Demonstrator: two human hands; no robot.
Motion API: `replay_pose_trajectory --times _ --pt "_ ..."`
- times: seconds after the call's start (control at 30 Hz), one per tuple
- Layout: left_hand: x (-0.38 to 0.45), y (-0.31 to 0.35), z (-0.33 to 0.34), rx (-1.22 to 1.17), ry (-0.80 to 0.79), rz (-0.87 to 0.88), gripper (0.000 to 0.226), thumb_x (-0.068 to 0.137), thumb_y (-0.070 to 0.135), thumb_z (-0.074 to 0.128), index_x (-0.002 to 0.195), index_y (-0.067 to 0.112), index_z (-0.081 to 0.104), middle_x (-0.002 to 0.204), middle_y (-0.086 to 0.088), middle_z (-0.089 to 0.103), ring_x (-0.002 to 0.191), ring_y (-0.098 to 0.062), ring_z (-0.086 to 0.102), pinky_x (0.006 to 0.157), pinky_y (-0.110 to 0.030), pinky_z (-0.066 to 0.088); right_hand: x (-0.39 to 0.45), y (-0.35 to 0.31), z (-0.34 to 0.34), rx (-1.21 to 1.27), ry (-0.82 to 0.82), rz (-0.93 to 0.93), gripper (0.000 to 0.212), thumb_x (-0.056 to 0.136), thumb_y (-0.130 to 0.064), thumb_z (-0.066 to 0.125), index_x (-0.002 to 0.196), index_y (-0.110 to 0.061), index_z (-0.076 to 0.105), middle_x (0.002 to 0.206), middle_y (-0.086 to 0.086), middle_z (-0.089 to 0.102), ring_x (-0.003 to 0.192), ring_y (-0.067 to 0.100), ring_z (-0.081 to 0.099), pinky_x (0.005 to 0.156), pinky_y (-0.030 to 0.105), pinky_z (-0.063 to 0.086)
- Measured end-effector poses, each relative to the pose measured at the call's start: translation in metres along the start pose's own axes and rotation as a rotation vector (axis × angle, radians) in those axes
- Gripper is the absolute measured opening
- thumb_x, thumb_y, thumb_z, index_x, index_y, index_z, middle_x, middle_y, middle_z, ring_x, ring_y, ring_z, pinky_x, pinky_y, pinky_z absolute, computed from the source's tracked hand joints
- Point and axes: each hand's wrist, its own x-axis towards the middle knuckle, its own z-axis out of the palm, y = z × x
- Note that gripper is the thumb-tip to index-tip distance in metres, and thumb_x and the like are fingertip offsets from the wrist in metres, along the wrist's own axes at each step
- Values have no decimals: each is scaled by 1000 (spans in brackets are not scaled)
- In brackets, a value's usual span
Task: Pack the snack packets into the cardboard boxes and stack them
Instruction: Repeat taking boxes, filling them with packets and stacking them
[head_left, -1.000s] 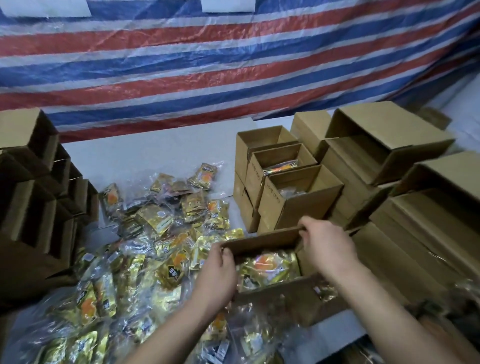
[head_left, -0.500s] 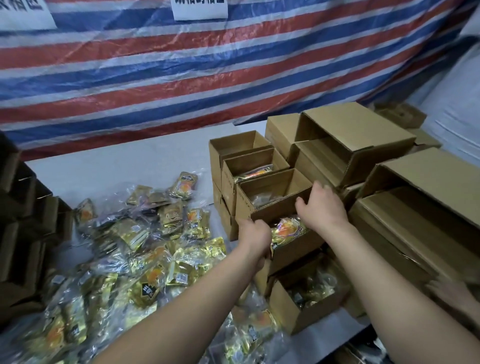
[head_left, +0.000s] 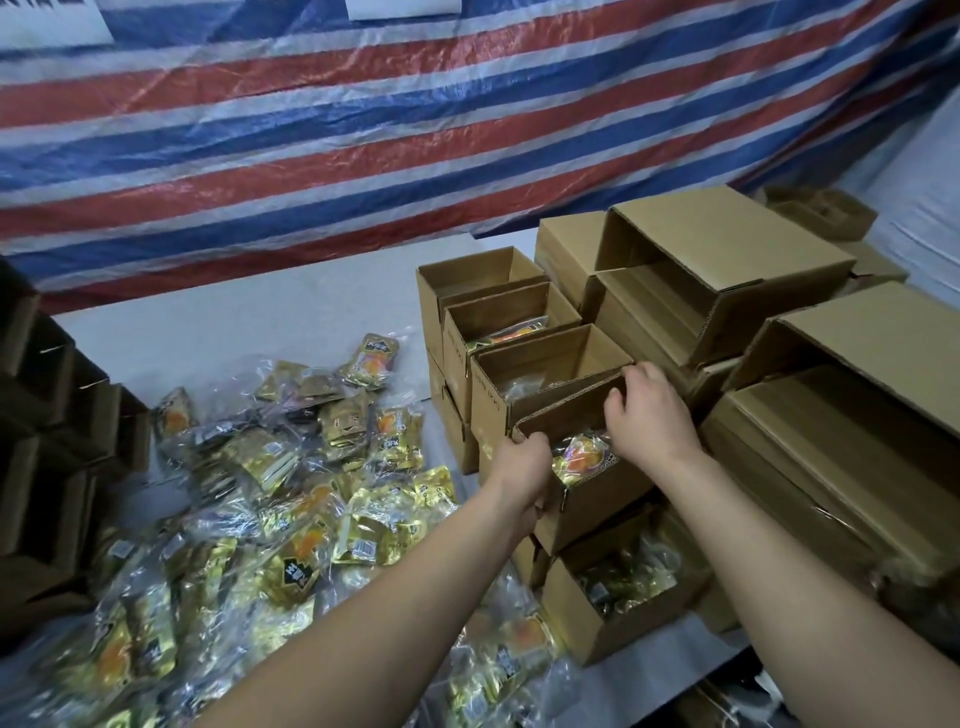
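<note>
Right now both hands are clamping onto a small open cardboard box (head_left: 597, 483) up on the row of stacked boxes at the middle of the tabletop (head_left: 234, 332). The left hand (head_left: 522, 465) is curling its fingers around the box's near-left corner, while the right hand (head_left: 649, 415) is gripping over the far rim, fingers hooked on the cardboard edge. Inside that box a gold snack packet (head_left: 582, 460) with an orange picture is showing between the two hands. Just behind it, three more open boxes (head_left: 540, 374) are sitting in a line, touching one another, the middle one with a packet peeking out. Below and in front, another open box (head_left: 618, 613) is resting on the tabletop with gold packets inside. To the left, a loose heap of snack packets (head_left: 270, 499) is lying spread over the tabletop. Larger cartons (head_left: 727, 270) are standing stacked on the right, and dark stacked boxes (head_left: 47, 415) are lining the left edge. A red, white and blue striped tarp (head_left: 415, 130) is hanging behind.
</note>
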Motion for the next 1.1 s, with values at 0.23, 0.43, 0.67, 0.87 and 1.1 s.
replay_pose_trajectory --times 0.23,0.43,0.67,0.87,1.1 --pt "2 1 -33 2 -102 33 45 99 51 37 129 19 50 126 1 53 132 -29 41 110 -53 35 -4 -23 -3 33 29 -88 43 103 -26 47 141 -7 49 148 11 45 135 26 46 107 40 43" --pt "-20 19 -101 -15 1 199 17 88 38 47 94 25 56 81 5 56 78 -16 52 74 -32 43 -11 -81 -9 183 128 -278 36 100 -26 50 133 -12 57 126 0 56 122 19 53 95 28 39" --pt "-75 50 -230 186 366 532 22 98 31 41 97 21 61 102 2 67 92 -14 61 75 -25 45 -25 -225 16 304 -25 -532 32 99 -29 52 124 -12 64 118 3 62 107 21 58 88 31 43" --pt "-117 39 -339 406 676 603 31 100 33 42 90 13 64 84 1 67 82 -17 61 72 -32 47 -66 -336 53 437 -373 -662 12 98 -25 58 98 -23 70 90 -8 67 87 11 60 66 8 37" --pt "-147 39 -420 557 936 672 21 99 30 45 103 22 65 95 7 66 93 -13 61 75 -26 41 -102 -400 93 420 -525 -761 8 98 -34 57 96 -40 61 88 -23 63 79 -10 57 61 6 39"
